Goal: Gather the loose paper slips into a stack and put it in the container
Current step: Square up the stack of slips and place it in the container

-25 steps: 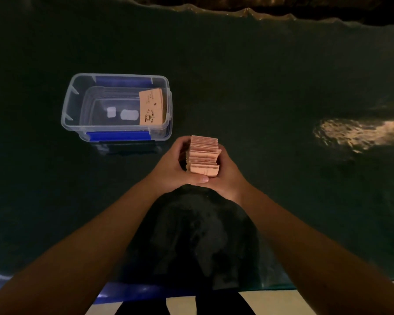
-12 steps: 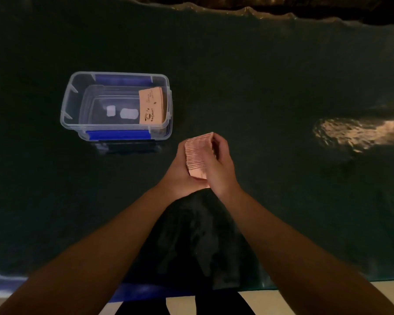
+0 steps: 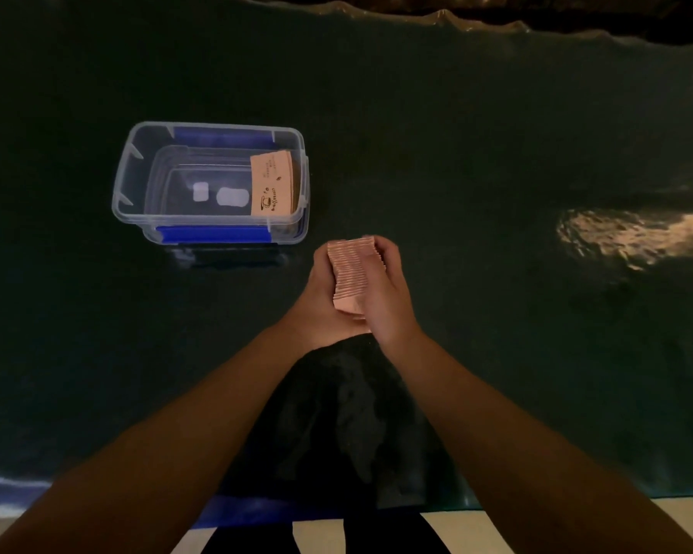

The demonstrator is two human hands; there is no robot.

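A thick stack of pinkish-brown paper slips (image 3: 349, 275) stands on edge between my two hands, just above the dark table. My left hand (image 3: 321, 301) presses its left side and my right hand (image 3: 385, 289) wraps over its right side and top. The clear plastic container (image 3: 131, 169) with blue clips sits up and to the left of my hands. Inside it, at the right end, another batch of printed slips (image 3: 273, 185) leans against the wall.
The table is covered by a dark green cloth (image 3: 457, 153), with a bright patch of reflected light (image 3: 633, 233) at the right. The table's near edge runs below my forearms, with pale floor under it.
The stack lay fanned and loose a second ago. My hands have squeezed it into a tight block and tipped it on edge, with my right hand folding over it.
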